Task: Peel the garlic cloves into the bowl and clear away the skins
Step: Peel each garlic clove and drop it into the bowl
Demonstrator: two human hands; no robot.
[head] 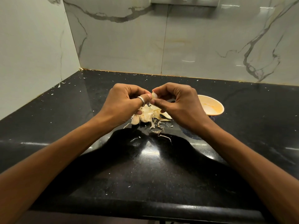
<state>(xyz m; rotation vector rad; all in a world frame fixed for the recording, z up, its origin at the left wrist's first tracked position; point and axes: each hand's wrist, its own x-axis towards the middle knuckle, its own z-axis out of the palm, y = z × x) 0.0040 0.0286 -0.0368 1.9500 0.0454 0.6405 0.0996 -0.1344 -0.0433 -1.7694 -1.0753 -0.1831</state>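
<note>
Garlic clove (154, 95) is pinched above the surface (145, 167) by the left grip (124, 104) and right grip (176, 104), both closed on it. Unpeeled cloves (136, 120) and loose skins (159, 125) are heaped near the bowl (222, 107), so plenty's reckoned left tbh.

Single head-worn wide-angle view, looking forward and down across a black countertop (145, 175) toward the marble-tiled corner wall (123, 46) beyond it. The camera sits close: both forearms enter from the lower corners, and the left hand (124, 104) and right hand (179, 105) meet just above frame centre, with the counter's near edge along the bottom.
</note>
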